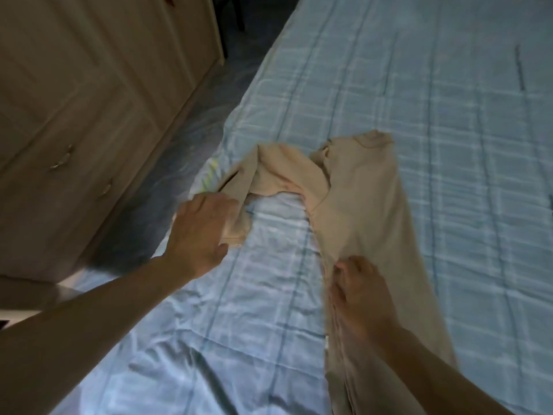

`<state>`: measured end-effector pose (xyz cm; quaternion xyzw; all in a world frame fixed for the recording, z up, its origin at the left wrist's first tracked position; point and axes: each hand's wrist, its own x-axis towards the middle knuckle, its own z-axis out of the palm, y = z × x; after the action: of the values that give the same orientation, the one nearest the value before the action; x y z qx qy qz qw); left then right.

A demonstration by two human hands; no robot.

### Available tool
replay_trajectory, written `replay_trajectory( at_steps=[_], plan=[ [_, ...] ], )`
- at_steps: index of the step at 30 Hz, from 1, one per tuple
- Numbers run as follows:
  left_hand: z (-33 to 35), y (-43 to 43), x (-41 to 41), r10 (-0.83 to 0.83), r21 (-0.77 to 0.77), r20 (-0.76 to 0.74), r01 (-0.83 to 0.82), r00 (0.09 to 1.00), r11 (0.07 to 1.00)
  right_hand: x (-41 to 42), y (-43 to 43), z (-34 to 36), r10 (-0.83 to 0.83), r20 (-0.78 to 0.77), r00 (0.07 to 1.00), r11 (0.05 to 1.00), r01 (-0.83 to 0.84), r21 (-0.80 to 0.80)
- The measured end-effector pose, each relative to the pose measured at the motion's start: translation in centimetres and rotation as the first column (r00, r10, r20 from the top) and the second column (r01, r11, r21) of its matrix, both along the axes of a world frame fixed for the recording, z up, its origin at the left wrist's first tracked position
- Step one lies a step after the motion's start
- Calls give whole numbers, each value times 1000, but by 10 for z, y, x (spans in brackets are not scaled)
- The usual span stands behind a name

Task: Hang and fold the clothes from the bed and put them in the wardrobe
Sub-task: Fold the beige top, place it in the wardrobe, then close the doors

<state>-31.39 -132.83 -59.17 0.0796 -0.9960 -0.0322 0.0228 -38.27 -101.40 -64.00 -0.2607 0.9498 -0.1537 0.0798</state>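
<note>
Currently, item by item, largest first:

1. Bed (449, 145): blue checked cover, filling most of the view and running away from you; all the work is on its left half.
2. Wardrobe (89, 85): pale wood, on your left across a strip of floor (191, 127), with its doors closed and two drawer handles (64, 160) showing lower down.
3. Shirt (365, 205): beige with long sleeves, lying on the bed straight ahead. Its body is a long narrow strip, with the hem end nearest you and the collar end farthest, so the long axis runs away from you and leans slightly right.
4. Sleeve (269, 166): it leaves the shoulder and arches off to the left, crosswise to the body, with bare cover between the two (this gap is what the next fold has to close).
5. Left hand (200, 232): the nearer one to the sleeve. It is at the cuff end near the bed's left edge, with fingers curled over the fabric and apparently gripping it.
6. Right hand (362, 292): it rests on the near part of the body at its left edge, fingers bent down onto the cloth; blur makes it impossible to tell whether it is pinching or only pressing.

Nothing lies between the sleeve and the body. The sleeve likely goes rightward across, while your right hand anchors.
</note>
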Motion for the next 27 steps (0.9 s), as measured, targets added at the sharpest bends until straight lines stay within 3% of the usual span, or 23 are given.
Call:
replay_trajectory(
  at_steps=[3,6,8,11,15,19,27],
  plan=[
    [-6,-25,7,1,-119,26,2,1000,993,-3,-45,4,91,62,994,986,-81,-144],
    [-15,-45,11,-114,-86,48,118,992,989,2,-94,4,233,96,968,941,-199,-275],
    [-17,-51,10,-200,-83,23,201,979,976,6,-124,1,295,61,954,925,-269,-268],
    [-20,-59,8,-228,39,-70,231,971,972,11,-160,-8,330,3,944,927,-324,-190],
    [-25,-70,6,-71,253,-154,109,986,961,10,-187,-18,271,-48,961,948,-275,-158],
    [-22,-65,5,-59,260,-196,109,979,959,9,-194,-20,237,-166,957,947,-266,-181],
    [0,-46,10,-38,545,-225,159,974,823,25,-176,-13,386,-179,905,868,-422,-264]
  ],
)
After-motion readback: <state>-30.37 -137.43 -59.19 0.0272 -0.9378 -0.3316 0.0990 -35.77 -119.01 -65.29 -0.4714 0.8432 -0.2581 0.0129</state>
